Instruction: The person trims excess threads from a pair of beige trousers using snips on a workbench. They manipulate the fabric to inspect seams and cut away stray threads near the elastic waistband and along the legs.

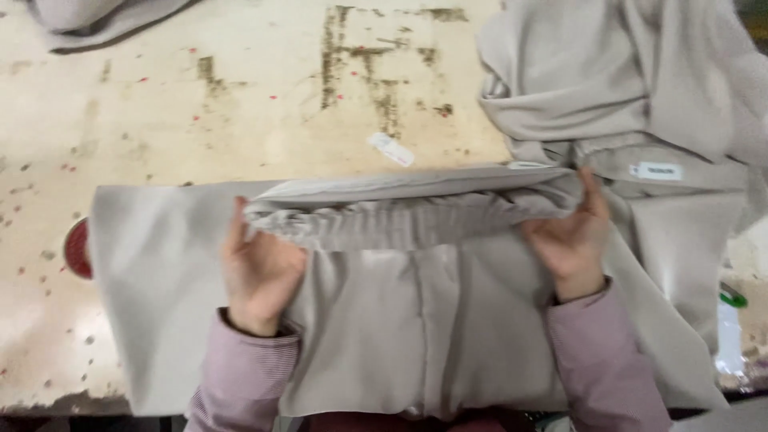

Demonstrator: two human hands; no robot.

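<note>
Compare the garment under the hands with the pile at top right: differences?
The held garment lies spread flat, its gathered waistband stretched between the left hand and right hand; the pile is crumpled and untouched. A white label shows by the pile, none on the held garment. Both are beige-grey fabric on the worn table.

a garment workshop: a worn, paint-flecked desk (240, 104) carries heaps of identical beige garments (624, 80), one with a sewn-in label (660, 171), and a loose tag (390, 149).

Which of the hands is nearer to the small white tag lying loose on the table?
The right hand, slightly. It grips the waistband's end, below and right of the white tag; the left hand holds the other end, lower and to the tag's left.
</note>
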